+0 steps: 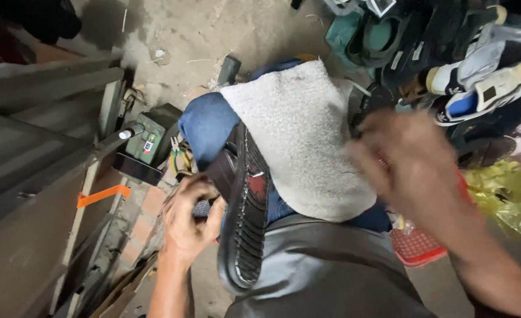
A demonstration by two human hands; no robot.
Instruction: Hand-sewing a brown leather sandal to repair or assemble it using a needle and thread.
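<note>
My left hand (pixel 190 221) grips a black sandal (pixel 244 224) by its upper, holding it on edge so its ribbed sole with a red patch faces right. The sandal rests against my lap, where a grey-white towel (pixel 301 141) lies over my blue-trousered knee (pixel 206 121). My right hand (pixel 410 168) is blurred with motion at the right of the towel, fingers loosely spread, and it holds nothing that I can make out.
A heap of shoes and sandals (pixel 472 76) fills the upper right. A red plastic basket (pixel 418 246) and a yellow bag (pixel 501 191) lie at the right. A green box (pixel 150 136), pliers (pixel 178 154) and grey planks (pixel 37 147) stand at the left on the concrete floor.
</note>
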